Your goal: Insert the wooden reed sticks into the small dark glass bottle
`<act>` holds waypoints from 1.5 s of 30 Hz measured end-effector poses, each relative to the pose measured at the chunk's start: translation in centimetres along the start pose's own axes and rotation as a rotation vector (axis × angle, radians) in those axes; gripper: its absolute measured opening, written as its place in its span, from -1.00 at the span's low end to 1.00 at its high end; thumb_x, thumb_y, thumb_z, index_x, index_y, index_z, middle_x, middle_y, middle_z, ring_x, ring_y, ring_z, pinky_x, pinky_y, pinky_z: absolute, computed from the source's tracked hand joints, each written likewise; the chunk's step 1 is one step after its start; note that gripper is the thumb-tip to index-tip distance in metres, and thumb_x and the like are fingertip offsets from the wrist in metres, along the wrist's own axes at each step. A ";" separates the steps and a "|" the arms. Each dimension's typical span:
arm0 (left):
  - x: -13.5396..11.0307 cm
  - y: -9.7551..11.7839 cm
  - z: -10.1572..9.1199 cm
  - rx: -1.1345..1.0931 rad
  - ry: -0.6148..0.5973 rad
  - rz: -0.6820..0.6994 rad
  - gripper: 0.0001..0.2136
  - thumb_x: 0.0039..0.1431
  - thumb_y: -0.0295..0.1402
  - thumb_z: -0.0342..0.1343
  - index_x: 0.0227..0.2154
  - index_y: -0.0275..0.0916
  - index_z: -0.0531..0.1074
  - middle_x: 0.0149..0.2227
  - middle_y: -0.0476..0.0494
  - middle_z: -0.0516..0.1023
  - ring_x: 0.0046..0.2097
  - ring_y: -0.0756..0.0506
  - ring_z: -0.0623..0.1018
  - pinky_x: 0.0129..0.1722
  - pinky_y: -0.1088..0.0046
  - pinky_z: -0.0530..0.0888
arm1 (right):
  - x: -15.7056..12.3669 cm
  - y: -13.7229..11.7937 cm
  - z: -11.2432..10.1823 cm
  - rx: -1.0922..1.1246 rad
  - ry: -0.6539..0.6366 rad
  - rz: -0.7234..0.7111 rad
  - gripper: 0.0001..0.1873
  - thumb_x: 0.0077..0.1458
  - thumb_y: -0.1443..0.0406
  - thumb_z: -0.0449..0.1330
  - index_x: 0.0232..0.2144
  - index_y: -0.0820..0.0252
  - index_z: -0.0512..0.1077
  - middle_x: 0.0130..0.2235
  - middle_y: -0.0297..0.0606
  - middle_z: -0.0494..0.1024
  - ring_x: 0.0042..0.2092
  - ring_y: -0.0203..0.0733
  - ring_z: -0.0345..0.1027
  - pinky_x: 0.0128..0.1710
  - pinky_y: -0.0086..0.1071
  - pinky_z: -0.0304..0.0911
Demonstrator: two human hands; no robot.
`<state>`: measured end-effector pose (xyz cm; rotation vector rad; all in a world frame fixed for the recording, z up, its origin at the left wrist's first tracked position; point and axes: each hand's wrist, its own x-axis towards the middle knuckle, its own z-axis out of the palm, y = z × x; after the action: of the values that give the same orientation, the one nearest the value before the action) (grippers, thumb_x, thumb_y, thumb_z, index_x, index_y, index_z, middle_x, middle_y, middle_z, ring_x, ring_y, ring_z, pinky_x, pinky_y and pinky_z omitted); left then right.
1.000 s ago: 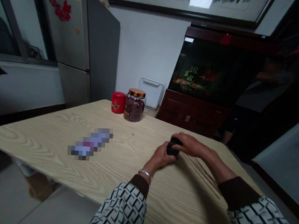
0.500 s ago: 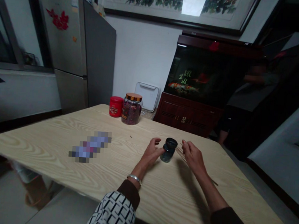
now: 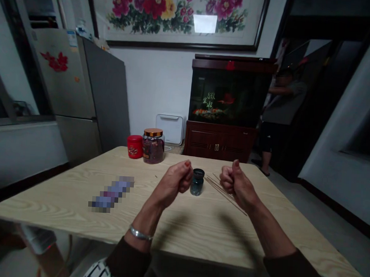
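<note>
**Closing both fists beside a small jar**

The left hand [image 3: 170,185] and right hand [image 3: 238,186] were raised empty, fingers [image 3: 185,175] curled together on nothing, just either side of a small dark jar [image 3: 197,182]. It stood upright on the worktop [image 3: 47,208], nearer the far edge, with thin sticks [image 3: 224,191] fanned just right of it. Open wood ran to the near edge. A red tin [image 3: 134,146] and a big jar [image 3: 153,151] stood farther left.

Wood-grain bench [image 3: 54,202]: small round glass jar [image 3: 197,183] mid-bench, betw. left hand [image 3: 172,183] & right hand [image 3: 238,184]; thin wooden sticks [image 3: 222,191] just R of jar. Further back: round tin [image 3: 134,146] just L of wide glass jar [image 3: 153,151], both on bench. Behind bench, glass fish tank [image 3: 227,95] atop wooden cabinet [image 3: 218,142].
</note>
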<state>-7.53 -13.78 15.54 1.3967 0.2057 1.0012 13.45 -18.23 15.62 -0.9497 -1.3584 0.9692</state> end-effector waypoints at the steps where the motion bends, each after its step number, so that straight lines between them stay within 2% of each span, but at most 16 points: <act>1: 0.4 1.7 0.6 -0.070 -0.029 0.054 -0.53 0.23 0.04 0.07 -0.56 -0.23 0.12 -0.61 0.17 0.02 -0.62 0.13 -0.03 -0.64 0.61 -0.04 | 0.2 -2.2 0.3 0.042 -0.043 -0.037 -0.29 0.08 -0.35 -0.14 -0.65 0.11 0.05 -0.64 -0.50 -0.03 -0.59 -0.41 -0.28 -0.60 -0.42 -0.38; 5: 2.0 6.9 1.7 -0.198 -0.197 0.125 -0.39 0.13 0.26 -0.05 -0.63 -0.21 0.03 -0.67 0.17 -0.02 -0.65 0.13 -0.03 -0.66 0.62 0.05 | 1.3 -9.1 0.9 0.120 -0.187 -0.158 -0.25 0.00 -0.40 -0.17 -0.68 0.11 0.01 -0.66 -0.50 -0.05 -0.62 -0.42 -0.30 -0.64 -0.45 -0.35; 7: 2.6 8.3 1.7 -0.238 -0.249 0.119 -0.35 0.05 0.36 -0.14 -0.65 -0.20 0.01 -0.69 0.16 -0.03 -0.66 0.12 -0.03 -0.67 0.61 0.07 | 1.9 -10.9 0.9 0.132 -0.239 -0.185 -0.23 -0.04 -0.43 -0.21 -0.68 0.11 0.02 -0.67 -0.50 -0.03 -0.63 -0.43 -0.30 -0.66 -0.45 -0.33; 9: 3.0 8.7 1.3 -0.274 -0.278 0.086 -0.32 -0.03 0.43 -0.25 -0.66 -0.19 -0.01 -0.70 0.15 -0.04 -0.67 0.11 -0.03 -0.68 0.59 0.08 | 2.3 -11.1 0.7 0.161 -0.305 -0.184 -0.22 -0.06 -0.45 -0.26 -0.68 0.11 0.03 -0.68 -0.50 -0.03 -0.64 -0.43 -0.30 -0.67 -0.46 -0.31; 12: 3.0 7.0 0.3 -0.322 -0.291 -0.010 -0.29 -0.10 0.48 -0.35 -0.67 -0.18 -0.03 -0.71 0.14 -0.04 -0.67 0.11 -0.03 -0.69 0.58 0.07 | 2.5 -8.5 0.4 0.223 -0.407 -0.113 -0.21 -0.07 -0.45 -0.31 -0.68 0.11 0.04 -0.68 -0.51 -0.03 -0.64 -0.43 -0.29 -0.67 -0.46 -0.28; 17: 2.2 0.7 -2.7 -0.435 -0.322 -0.146 -0.30 -0.04 0.44 -0.27 -0.66 -0.20 -0.02 -0.71 0.16 -0.07 -0.68 0.13 -0.08 -0.68 0.61 0.02 | 2.1 -0.4 -0.3 0.344 -0.472 0.074 -0.21 -0.04 -0.43 -0.38 -0.68 0.11 0.02 -0.70 -0.53 -0.04 -0.66 -0.46 -0.30 -0.66 -0.48 -0.31; 19: 2.1 -1.3 -3.8 -0.464 -0.313 -0.179 -0.31 -0.02 0.42 -0.24 -0.66 -0.21 -0.01 -0.70 0.17 -0.08 -0.68 0.14 -0.10 -0.68 0.62 0.00 | 2.2 1.8 -0.6 0.374 -0.466 0.124 -0.21 -0.05 -0.43 -0.38 -0.68 0.11 0.01 -0.70 -0.54 -0.05 -0.67 -0.47 -0.31 -0.66 -0.49 -0.32; 22: 2.5 -2.7 -4.9 -0.472 -0.307 -0.199 -0.32 -0.01 0.41 -0.21 -0.66 -0.21 -0.01 -0.71 0.18 -0.08 -0.68 0.14 -0.09 -0.68 0.62 -0.01 | 2.8 3.1 -1.1 0.396 -0.453 0.154 -0.21 -0.05 -0.43 -0.37 -0.68 0.11 0.01 -0.70 -0.55 -0.05 -0.67 -0.48 -0.30 -0.66 -0.50 -0.33; 28: 3.4 -2.8 -5.3 -0.450 -0.315 -0.208 -0.32 0.00 0.40 -0.17 -0.65 -0.21 0.02 -0.70 0.16 -0.05 -0.68 0.14 -0.05 -0.67 0.63 0.02 | 3.9 2.9 -1.6 0.346 -0.422 0.172 -0.21 -0.01 -0.42 -0.36 -0.67 0.12 0.00 -0.69 -0.54 -0.05 -0.65 -0.47 -0.32 -0.65 -0.49 -0.33; 31: 3.3 -3.9 -5.9 -0.368 -0.197 -0.194 -0.38 0.06 0.31 -0.02 -0.58 -0.23 0.13 -0.65 0.13 0.09 -0.66 0.13 0.03 -0.65 0.64 0.06 | 4.6 3.7 -1.8 0.107 -0.246 0.191 -0.24 0.01 -0.41 -0.27 -0.60 0.12 0.10 -0.66 -0.53 0.00 -0.63 -0.43 -0.25 -0.63 -0.49 -0.31; 34: 3.6 -7.0 -6.8 -0.112 0.165 -0.175 -0.57 0.06 0.03 0.24 -0.41 -0.24 0.26 -0.46 0.03 0.35 -0.56 0.11 0.24 -0.57 0.64 0.18 | 5.9 5.0 -1.7 -0.461 0.015 0.147 -0.29 0.03 -0.37 -0.11 -0.44 0.13 0.28 -0.58 -0.42 0.26 -0.56 -0.34 0.06 -0.56 -0.46 -0.07; 36: 4.1 -10.2 -7.4 0.171 0.388 -0.153 -0.59 -0.08 -0.16 0.39 -0.31 -0.25 0.33 -0.33 -0.06 0.44 -0.39 0.03 0.42 -0.43 0.57 0.32 | 7.2 5.6 -1.2 -0.876 0.092 0.104 -0.29 0.04 -0.34 -0.06 -0.27 0.13 0.37 -0.38 -0.24 0.49 -0.38 -0.19 0.33 -0.41 -0.38 0.14; 38: 4.7 -13.5 -7.7 0.360 0.416 -0.138 -0.46 -0.25 -0.31 0.46 -0.18 -0.25 0.36 -0.15 -0.18 0.48 -0.16 -0.10 0.50 -0.21 0.42 0.42 | 8.5 5.9 -0.5 -1.196 0.042 0.112 -0.23 0.06 -0.33 -0.08 -0.09 0.13 0.40 -0.13 -0.07 0.56 -0.16 -0.02 0.44 -0.24 -0.26 0.23; 40: 5.4 -16.4 -7.7 0.477 0.364 -0.091 -0.36 -0.28 -0.38 0.45 -0.05 -0.24 0.35 -0.04 -0.23 0.48 -0.04 -0.17 0.49 -0.08 0.33 0.41 | 9.9 6.1 0.5 -1.415 -0.066 0.159 -0.15 0.07 -0.34 -0.12 0.00 0.19 0.40 -0.04 0.07 0.55 -0.04 0.10 0.44 -0.13 -0.17 0.25; 42: 5.9 -18.3 -7.7 0.568 0.333 -0.132 -0.37 -0.23 -0.35 0.42 -0.02 -0.26 0.36 -0.09 -0.22 0.53 -0.09 -0.18 0.52 -0.11 0.31 0.42 | 11.1 6.2 1.5 -1.567 -0.157 0.197 -0.10 0.06 -0.34 -0.14 -0.03 0.26 0.46 -0.05 0.16 0.57 -0.01 0.17 0.45 -0.08 -0.13 0.26; 45: 6.1 -19.2 -7.6 0.703 0.335 -0.192 -0.52 -0.10 -0.27 0.34 -0.09 -0.30 0.41 -0.24 -0.18 0.57 -0.21 -0.18 0.55 -0.23 0.35 0.43 | 12.4 6.5 2.6 -1.690 -0.231 0.212 -0.13 0.07 -0.32 -0.09 -0.12 0.30 0.54 -0.07 0.21 0.57 0.01 0.20 0.45 -0.08 -0.12 0.28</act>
<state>-0.09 -1.39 -0.44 1.7782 0.9985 1.0411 10.69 -4.43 13.53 -2.2462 -2.2566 -0.2138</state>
